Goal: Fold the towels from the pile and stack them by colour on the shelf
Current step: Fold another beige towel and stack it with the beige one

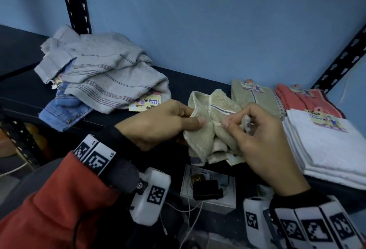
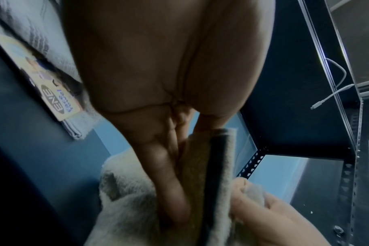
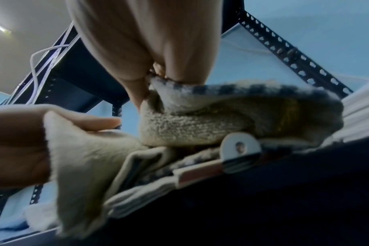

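Observation:
A crumpled beige towel with a dark stripe lies at the front of the dark shelf. My left hand pinches its left edge between thumb and fingers. My right hand pinches the right fold of the same beige towel. The left wrist view shows my fingers along the beige towel. An unfolded pile of grey striped and blue towels sits at the shelf's left. Folded stacks stand at the right: beige, coral, white.
Black perforated uprights frame the shelf against a blue wall. Paper "Face Towel" labels hang on several towels. Below the shelf edge lies a white box with a dark device and white cables.

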The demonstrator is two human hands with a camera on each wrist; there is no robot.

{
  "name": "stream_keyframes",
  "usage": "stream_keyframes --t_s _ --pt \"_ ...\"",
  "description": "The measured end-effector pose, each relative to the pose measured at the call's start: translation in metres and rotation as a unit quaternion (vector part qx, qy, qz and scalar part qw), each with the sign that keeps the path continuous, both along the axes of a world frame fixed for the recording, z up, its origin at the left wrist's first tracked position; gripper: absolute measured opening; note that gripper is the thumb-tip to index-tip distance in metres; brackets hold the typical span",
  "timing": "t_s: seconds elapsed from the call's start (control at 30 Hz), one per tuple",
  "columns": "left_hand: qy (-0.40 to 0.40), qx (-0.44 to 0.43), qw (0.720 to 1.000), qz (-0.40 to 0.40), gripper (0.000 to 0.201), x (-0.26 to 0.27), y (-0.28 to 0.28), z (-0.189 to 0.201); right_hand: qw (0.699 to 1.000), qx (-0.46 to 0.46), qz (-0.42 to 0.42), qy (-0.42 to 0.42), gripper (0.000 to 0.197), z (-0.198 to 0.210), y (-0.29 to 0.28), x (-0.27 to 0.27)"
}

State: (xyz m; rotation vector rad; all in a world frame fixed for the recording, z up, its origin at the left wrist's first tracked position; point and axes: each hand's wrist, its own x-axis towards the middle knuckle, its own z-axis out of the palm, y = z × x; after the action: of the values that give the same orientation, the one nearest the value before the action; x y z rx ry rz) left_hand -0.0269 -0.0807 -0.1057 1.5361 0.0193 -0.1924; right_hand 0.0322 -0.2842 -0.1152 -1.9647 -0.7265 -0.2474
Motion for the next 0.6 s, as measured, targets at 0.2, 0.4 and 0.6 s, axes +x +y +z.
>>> stream_keyframes --t_s 0.2,0.4,0.6 --pt "-0.018 -0.063 0.996 0.062 0.026 0.005 -0.016 -0.007 0.993 0.104 0.052 0.035 0.010 -0.003 0.020 -0.022" --pt "-0.040 -0.102 0.985 0.134 0.021 0.012 -0.012 -0.012 0.992 0.092 0.086 0.032 0.010 -0.006 0.020 -0.023" --pt "-0.023 -0.138 0.984 0.108 0.028 0.011 -0.003 -0.007 0.992 -0.017 0.128 -0.012 0.019 0.009 0.011 -0.024"
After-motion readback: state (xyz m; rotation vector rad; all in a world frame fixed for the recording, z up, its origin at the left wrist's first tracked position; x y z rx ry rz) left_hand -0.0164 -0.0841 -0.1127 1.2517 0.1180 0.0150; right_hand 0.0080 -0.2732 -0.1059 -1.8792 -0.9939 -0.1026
